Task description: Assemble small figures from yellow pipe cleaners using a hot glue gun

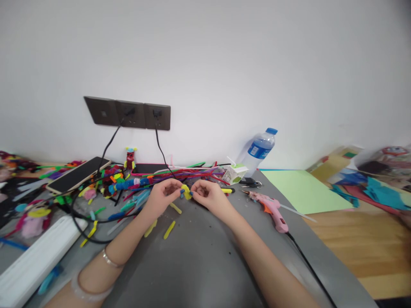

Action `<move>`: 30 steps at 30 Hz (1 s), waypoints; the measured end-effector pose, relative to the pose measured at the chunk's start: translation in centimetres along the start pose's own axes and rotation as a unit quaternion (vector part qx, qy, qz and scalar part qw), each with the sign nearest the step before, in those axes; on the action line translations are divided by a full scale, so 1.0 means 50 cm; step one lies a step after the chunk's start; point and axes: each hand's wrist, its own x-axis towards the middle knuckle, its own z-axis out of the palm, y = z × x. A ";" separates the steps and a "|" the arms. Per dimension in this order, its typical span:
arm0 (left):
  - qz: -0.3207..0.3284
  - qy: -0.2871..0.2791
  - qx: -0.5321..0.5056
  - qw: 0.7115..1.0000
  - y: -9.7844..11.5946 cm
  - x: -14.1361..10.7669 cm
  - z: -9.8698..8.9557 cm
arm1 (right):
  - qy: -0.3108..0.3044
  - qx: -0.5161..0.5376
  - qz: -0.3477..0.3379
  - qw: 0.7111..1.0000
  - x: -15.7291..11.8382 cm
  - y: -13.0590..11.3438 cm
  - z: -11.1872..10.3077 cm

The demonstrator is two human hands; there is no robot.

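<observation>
Between my two hands is a small bent piece of yellow pipe cleaner (186, 192), pinched from both sides above the grey table (199, 256). My left hand (165, 192) has thumb and fingertips closed on its left end. On the other end, my right hand (208, 194) pinches with thumb and forefinger. The exact shape of the yellow piece is partly covered by my fingertips. Short cut yellow pieces (169, 229) lie on the table below my left hand. Behind my hands spreads a bundle of coloured pipe cleaners (192, 171).
On the right lie a pink glue gun (272, 209) with its cord, keys (253, 184) and a green paper sheet (302, 190). A water bottle (260, 149) and drink carton (236, 173) stand by the wall. Leftward are a phone (78, 174), white power strip (41, 261), cables and fuzzy figures.
</observation>
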 end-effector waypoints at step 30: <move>0.001 -0.033 0.025 0.999 -0.003 0.000 0.004 | 0.017 0.068 0.042 0.997 0.003 0.005 0.005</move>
